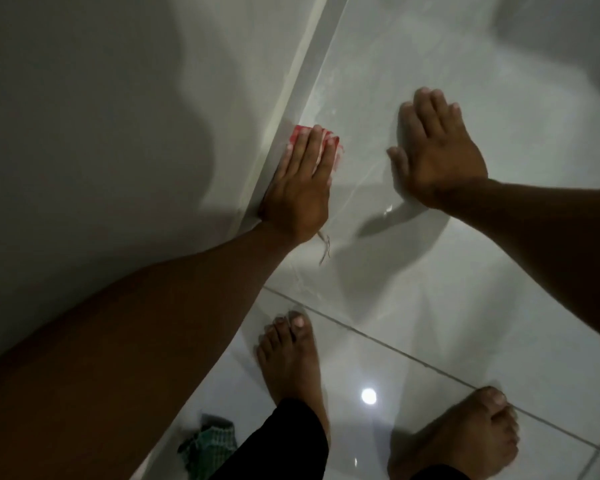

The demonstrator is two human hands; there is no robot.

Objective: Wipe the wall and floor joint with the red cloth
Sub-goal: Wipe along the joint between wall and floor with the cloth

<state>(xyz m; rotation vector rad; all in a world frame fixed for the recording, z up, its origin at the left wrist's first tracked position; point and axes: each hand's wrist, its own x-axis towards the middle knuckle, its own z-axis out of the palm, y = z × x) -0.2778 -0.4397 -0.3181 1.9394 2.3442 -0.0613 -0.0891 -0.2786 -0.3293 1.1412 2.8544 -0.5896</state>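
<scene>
Head view, single frame, looking steeply down.

Left hand (300,187): flat, palm down, fingers extended and slightly spread, pressing the red cloth (321,145) onto the floor right at the wall and floor joint (293,98). Not a closed grip; the cloth is pinned under the fingers and palm. Only the forward edge and right side of the cloth show, red with some white in it. A loose thread (325,245) trails out from under the heel of the hand onto the tile.

Right hand (437,150): open, fingers together and extended, thumb out to the side, palm facing the floor (430,289). Holds nothing. Whether it rests on the tile or sits just above it: cannot tell; a shadow lies beside it.

Wall (84,116): plain grey, on the left; a pale skirting strip runs along its base beside the joint.

Floor: glossy white tiles with grey grout lines; a round light reflection sits between the feet.

Two bare feet stand on the tiles, left foot (290,358) and right foot (465,434), dark trouser hems at both ankles.

A green checked cloth (208,445) lies crumpled on the floor near the wall, partly hidden behind the left forearm.

No containers in view.
</scene>
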